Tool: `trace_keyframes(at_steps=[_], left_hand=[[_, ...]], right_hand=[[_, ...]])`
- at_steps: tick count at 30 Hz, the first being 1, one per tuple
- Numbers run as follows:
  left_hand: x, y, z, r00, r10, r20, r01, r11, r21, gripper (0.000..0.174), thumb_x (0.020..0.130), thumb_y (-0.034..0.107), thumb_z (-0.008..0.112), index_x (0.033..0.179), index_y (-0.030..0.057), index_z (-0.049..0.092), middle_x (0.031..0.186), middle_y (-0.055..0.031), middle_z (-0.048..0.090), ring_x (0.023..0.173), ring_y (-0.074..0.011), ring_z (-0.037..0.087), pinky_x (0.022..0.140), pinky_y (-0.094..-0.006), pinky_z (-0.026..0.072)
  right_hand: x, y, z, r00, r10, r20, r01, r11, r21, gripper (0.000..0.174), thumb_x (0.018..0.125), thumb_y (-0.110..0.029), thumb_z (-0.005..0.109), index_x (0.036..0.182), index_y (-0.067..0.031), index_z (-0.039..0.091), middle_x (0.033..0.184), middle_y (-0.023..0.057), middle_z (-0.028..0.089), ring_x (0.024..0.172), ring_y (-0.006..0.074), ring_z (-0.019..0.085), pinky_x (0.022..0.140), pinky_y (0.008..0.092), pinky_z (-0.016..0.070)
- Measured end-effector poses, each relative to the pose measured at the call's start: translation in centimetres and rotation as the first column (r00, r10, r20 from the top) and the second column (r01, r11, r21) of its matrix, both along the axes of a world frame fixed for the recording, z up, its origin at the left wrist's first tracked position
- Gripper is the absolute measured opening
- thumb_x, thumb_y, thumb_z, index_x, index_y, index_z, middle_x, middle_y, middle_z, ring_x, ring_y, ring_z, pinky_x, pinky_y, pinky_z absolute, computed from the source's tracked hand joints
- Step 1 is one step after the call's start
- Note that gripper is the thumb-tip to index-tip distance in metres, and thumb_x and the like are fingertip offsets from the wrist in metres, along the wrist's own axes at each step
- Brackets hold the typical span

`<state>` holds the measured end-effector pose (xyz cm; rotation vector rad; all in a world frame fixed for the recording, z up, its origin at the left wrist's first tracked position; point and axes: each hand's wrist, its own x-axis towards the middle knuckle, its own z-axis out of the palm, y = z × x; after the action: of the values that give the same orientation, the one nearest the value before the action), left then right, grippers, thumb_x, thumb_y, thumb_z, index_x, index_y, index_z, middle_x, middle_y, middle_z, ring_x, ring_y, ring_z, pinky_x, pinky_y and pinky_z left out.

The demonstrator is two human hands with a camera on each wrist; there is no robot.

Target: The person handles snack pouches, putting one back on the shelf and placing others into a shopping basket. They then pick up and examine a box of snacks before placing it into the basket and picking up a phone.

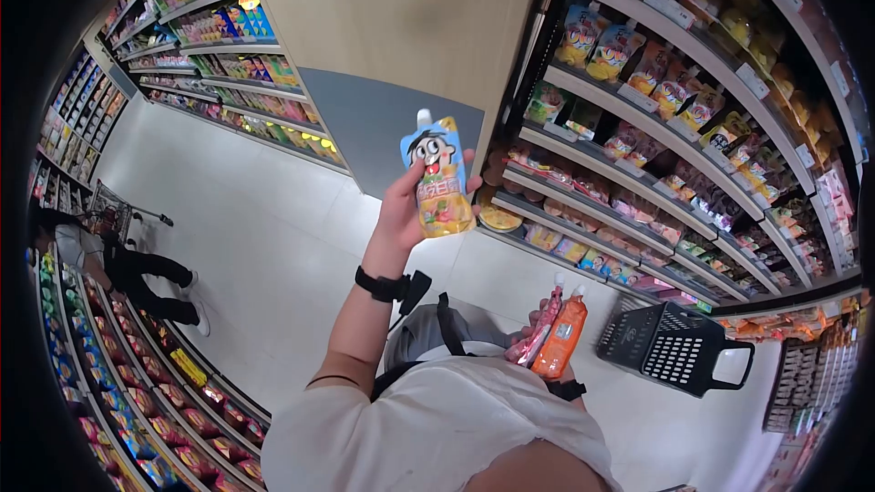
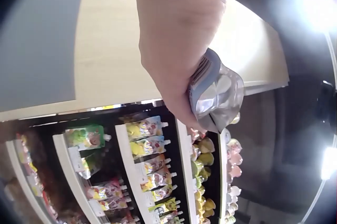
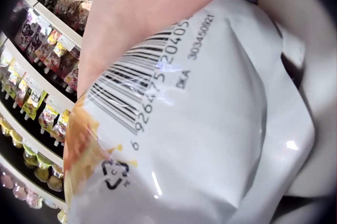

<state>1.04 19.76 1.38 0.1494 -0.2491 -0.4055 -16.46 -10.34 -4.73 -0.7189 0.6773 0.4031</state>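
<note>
In the head view my left hand (image 1: 399, 208) holds up a spouted drink pouch (image 1: 439, 184), blue above and yellow below, with a cartoon face and a white cap. The thumb lies across its front and fingertips show at its right edge. The left wrist view shows the silver underside of this pouch (image 2: 218, 98) beyond my hand. Low by my body, my right hand (image 1: 519, 346) grips two spouted pouches side by side, a pink one (image 1: 540, 328) and an orange one (image 1: 561, 337). The right wrist view shows a pouch's white barcoded face (image 3: 210, 108) against my palm (image 3: 152, 13).
Shelves of spouted pouches (image 1: 674, 96) curve along the right. A black shopping basket (image 1: 674, 346) stands on the floor (image 1: 264, 255) at right. A pale panel (image 1: 383, 18) rises ahead. Another person (image 1: 137, 273) is beside a cart (image 1: 109, 214) at far left, near packed snack shelves (image 1: 137, 392).
</note>
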Motion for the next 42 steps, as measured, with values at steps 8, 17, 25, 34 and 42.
trace_keyframes(at_steps=[8,17,25,34,42], left_hand=[[0.6,-1.9,4.1,0.974,0.158,0.162,-0.213,0.883,0.419,0.049,0.104,0.031,0.047,0.146,0.0071,0.037,0.139,-0.0189,0.055,0.112,-0.0341,0.065,0.085,-0.0503,0.0598],[-0.2,-1.6,2.5,0.985,0.154,0.082,-0.173,0.911,0.375,0.069,0.103,0.057,0.028,0.15,0.0067,0.037,0.141,-0.0208,0.053,0.115,-0.0395,0.062,0.089,-0.0549,0.0552],[-2.1,-1.3,2.2,0.991,0.127,0.039,-0.133,0.948,0.29,0.076,0.101,0.063,0.025,0.147,0.0037,0.04,0.136,-0.023,0.055,0.112,-0.0406,0.064,0.087,-0.0556,0.056],[-2.5,-1.9,0.3,1.0,0.008,0.027,-0.014,0.978,0.206,0.074,0.101,0.06,0.028,0.152,0.0076,0.035,0.143,-0.0237,0.05,0.113,-0.0404,0.062,0.096,-0.0588,0.05],[-2.5,-3.3,-3.3,0.995,-0.044,-0.086,0.067,0.959,0.277,0.054,0.1,0.044,0.048,0.14,0.0083,0.045,0.121,-0.0199,0.061,0.088,-0.0289,0.065,0.079,-0.0479,0.0559]], right_hand=[[-3.2,-0.7,-1.5,0.993,-0.108,0.042,0.084,0.921,0.381,0.046,0.093,-0.063,0.046,0.108,-0.0218,0.06,0.092,0.0004,0.065,0.085,0.0275,0.064,0.085,0.0562,0.0457],[-5.4,-1.6,-3.9,0.986,-0.146,0.081,0.031,0.639,0.769,0.043,0.098,-0.052,0.049,0.123,-0.0173,0.059,0.097,0.0078,0.069,0.099,0.036,0.066,0.091,0.0625,0.0469],[-6.2,-0.9,-1.9,0.995,-0.024,0.098,-0.023,0.89,0.455,0.054,0.098,-0.058,0.046,0.127,-0.0133,0.057,0.1,0.0128,0.066,0.087,0.0331,0.068,0.078,0.0598,0.0537],[-4.3,-2.6,-5.5,0.99,0.093,0.105,-0.128,0.91,0.395,0.064,0.096,-0.065,0.045,0.127,-0.0105,0.057,0.102,0.0153,0.066,0.089,0.0359,0.068,0.081,0.0602,0.0539],[-3.9,-3.6,-8.7,0.991,-0.088,0.105,0.04,0.919,0.393,0.065,0.097,-0.065,0.041,0.118,-0.006,0.061,0.104,0.0183,0.068,0.089,0.04,0.068,0.085,0.0593,0.0543]])
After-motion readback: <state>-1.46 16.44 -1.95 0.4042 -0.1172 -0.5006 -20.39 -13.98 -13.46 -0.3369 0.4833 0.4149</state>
